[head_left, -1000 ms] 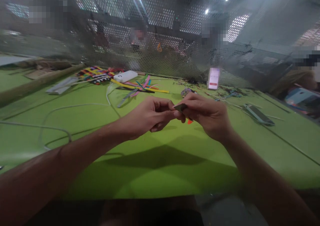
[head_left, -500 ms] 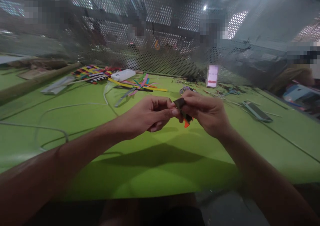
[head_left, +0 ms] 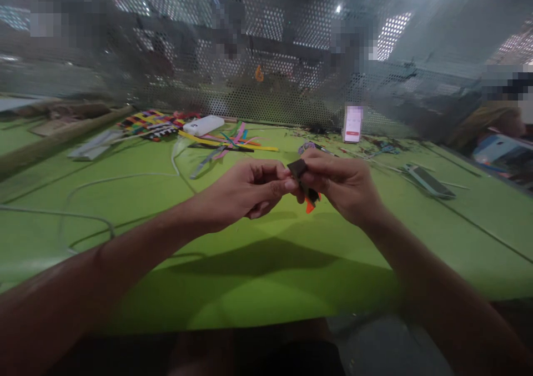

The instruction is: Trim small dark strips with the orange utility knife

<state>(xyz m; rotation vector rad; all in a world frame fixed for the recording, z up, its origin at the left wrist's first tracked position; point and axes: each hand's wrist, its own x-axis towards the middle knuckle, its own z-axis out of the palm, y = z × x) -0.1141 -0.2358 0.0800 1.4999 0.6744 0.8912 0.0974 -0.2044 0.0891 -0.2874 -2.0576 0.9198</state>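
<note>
A small dark folded piece [head_left: 297, 169] with an orange tip below it is held between both hands, above the green table [head_left: 250, 304]. My left hand [head_left: 260, 190] pinches its left side with thumb and forefinger. From the right, my right hand [head_left: 339, 181] grips the same piece, its fingers closed round the upper and right part. The fingertips of both hands nearly meet and hide much of the piece.
Coloured strips [head_left: 237, 143], a white power bank [head_left: 204, 125] with a cable and a woven colourful mat [head_left: 154, 123] lie behind my left hand. A lit phone [head_left: 353, 125] stands at the back; another phone-like object [head_left: 428, 181] lies right. A person sits far right.
The dark piece has tilted slightly between my fingers. Both hands keep almost the same place and grip, while the camera view has shifted a little.
</note>
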